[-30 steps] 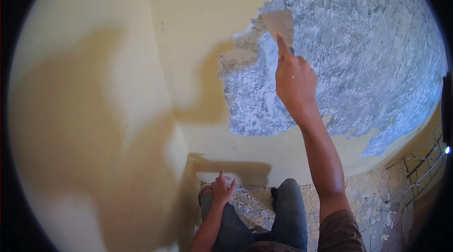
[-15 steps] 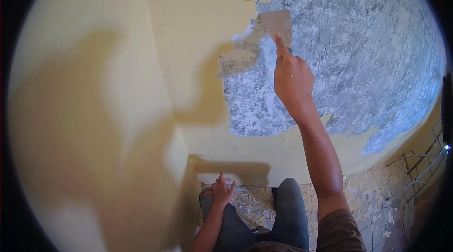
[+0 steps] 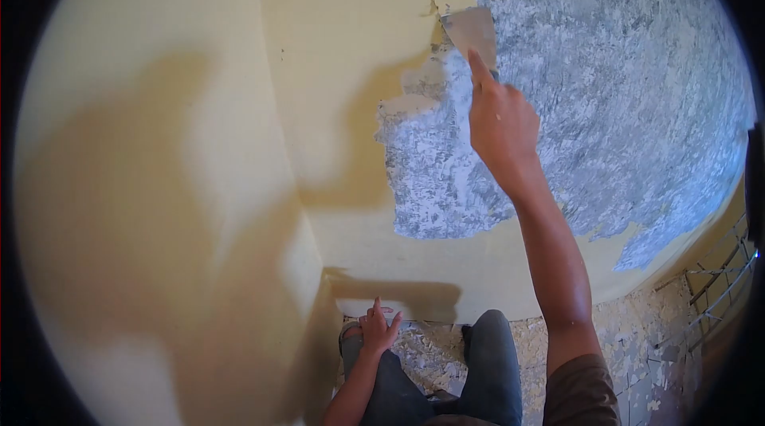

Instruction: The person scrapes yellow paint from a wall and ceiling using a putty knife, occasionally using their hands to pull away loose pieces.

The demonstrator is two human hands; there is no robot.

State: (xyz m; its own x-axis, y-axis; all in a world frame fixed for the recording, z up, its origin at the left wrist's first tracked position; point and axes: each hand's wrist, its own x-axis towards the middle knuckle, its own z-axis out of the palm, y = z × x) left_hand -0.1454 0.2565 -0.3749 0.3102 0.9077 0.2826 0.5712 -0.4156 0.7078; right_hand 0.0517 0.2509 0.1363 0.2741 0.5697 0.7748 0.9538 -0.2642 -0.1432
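My right hand [image 3: 506,125] is wrapped around the handle of a putty knife [image 3: 475,31], index finger stretched along its broad blade. The blade's upper edge meets the wall where yellow paint [image 3: 351,19] borders a bared grey patch [image 3: 606,91]. A small curl of loosened paint [image 3: 433,2] sticks up just left of the blade. Most of the handle is hidden by my fist. Low down, my left hand [image 3: 380,329] hangs near my left knee with its fingers apart, holding nothing.
A wall corner [image 3: 291,163] runs down on the left, with my shadow across both walls. Paint flakes litter the tiled floor [image 3: 629,346] around my legs. A metal rack or frame [image 3: 717,282] stands at the right edge.
The putty knife has moved slightly up along the paint edge, and a paint curl stands out beside it. The view has shifted a little. My left hand stays about where it was.
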